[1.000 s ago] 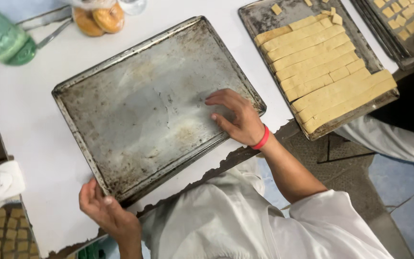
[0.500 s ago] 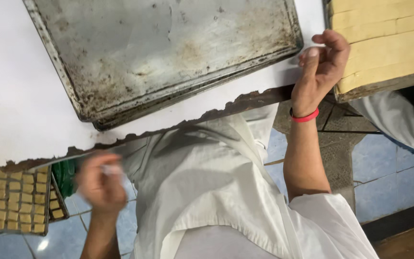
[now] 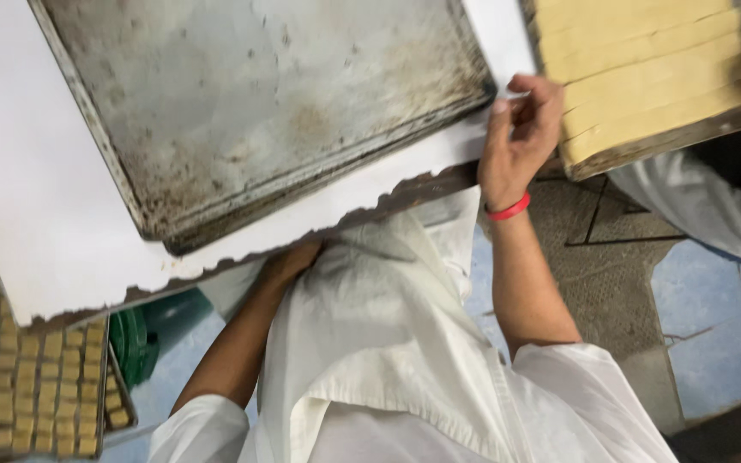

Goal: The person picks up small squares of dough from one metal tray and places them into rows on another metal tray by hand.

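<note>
a tray of pale yellow dough strips [image 3: 636,77] sits at the upper right, its dark rim overhanging the white desk [image 3: 36,223], whose near edge is chipped and ragged. at the lower left a lower tray of small square biscuits [image 3: 19,386] lies in tight rows, a green object [image 3: 135,343] just beside it. below is a blue and grey tiled floor [image 3: 713,317].

Trays on a table

The empty tray [image 3: 268,103] lies on the table [image 3: 27,231], left of the dough tray [image 3: 645,77]; the right hand [image 3: 521,141] is between them.
</note>
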